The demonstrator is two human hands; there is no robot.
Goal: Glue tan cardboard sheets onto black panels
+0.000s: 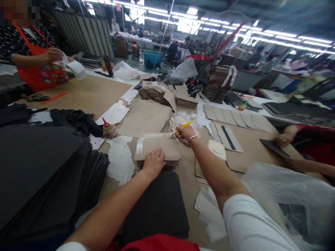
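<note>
My right hand [185, 133] grips a yellow-handled brush [184, 126], its bristles touching the far edge of a stack of tan cardboard pieces [157, 143]. A wet white streak of what looks like glue runs along the top piece's far and left edges. My left hand [155, 161] lies on the near part of the stack, fingers flat on the top piece. Just behind the brush hand is a plastic-lined container with whitish residue [180, 120], partly hidden by that hand. Close in front of me lies a stack of black sheets [158, 205].
A big pile of black sheets [39, 167] fills the left side. A red-capped glue bottle [109, 129] stands by it. Tan panels [238, 118] and a clear plastic bag [288, 188] lie right. Co-workers stand at the left and right edges.
</note>
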